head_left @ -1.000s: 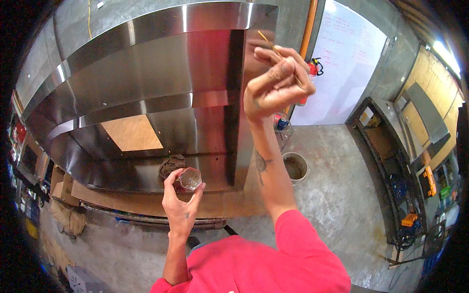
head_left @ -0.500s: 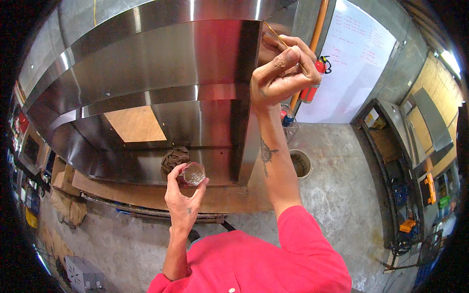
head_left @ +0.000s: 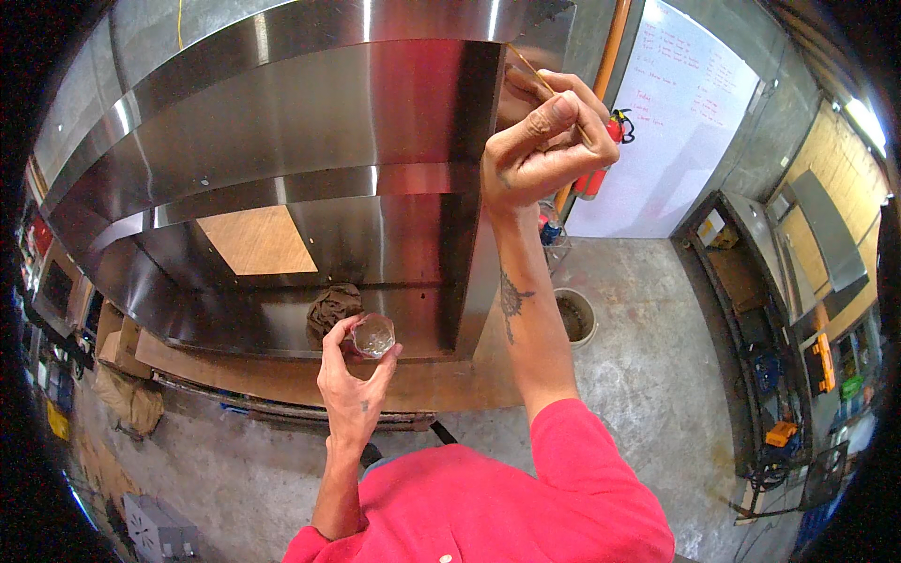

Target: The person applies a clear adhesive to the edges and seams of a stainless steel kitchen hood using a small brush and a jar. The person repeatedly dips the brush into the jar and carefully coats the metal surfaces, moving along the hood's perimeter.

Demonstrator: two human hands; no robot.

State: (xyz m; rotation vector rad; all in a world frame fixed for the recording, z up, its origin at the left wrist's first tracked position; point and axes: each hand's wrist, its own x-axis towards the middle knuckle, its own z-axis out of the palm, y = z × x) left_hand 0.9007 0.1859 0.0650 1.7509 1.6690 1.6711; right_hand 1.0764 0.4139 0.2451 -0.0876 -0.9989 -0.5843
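Note:
My left hand (head_left: 355,380) is closed around a small clear cup (head_left: 374,336), with its open top facing up and some clear contents inside. Higher up, my right hand (head_left: 544,145) pinches a thin wooden stick (head_left: 528,66), possibly a fine brush. The stick's far tip touches or almost touches the upper right corner of a large stainless steel cabinet-like body (head_left: 413,103). A crumpled dark brown cloth (head_left: 330,310) lies on the steel's lower ledge, just behind the cup. Inside the steel recess rests a tan wooden panel (head_left: 258,241).
To the right are a red fire extinguisher (head_left: 593,178), a whiteboard (head_left: 671,122), an orange pipe (head_left: 613,56) and a white bucket (head_left: 574,317) on the concrete floor. A dark shelf unit (head_left: 751,319) holds tools at far right. Cardboard (head_left: 120,342) stands at left.
Both hands keep almost the same place and grip. The view has shifted very slightly; the stick's tip stays at the steel corner.

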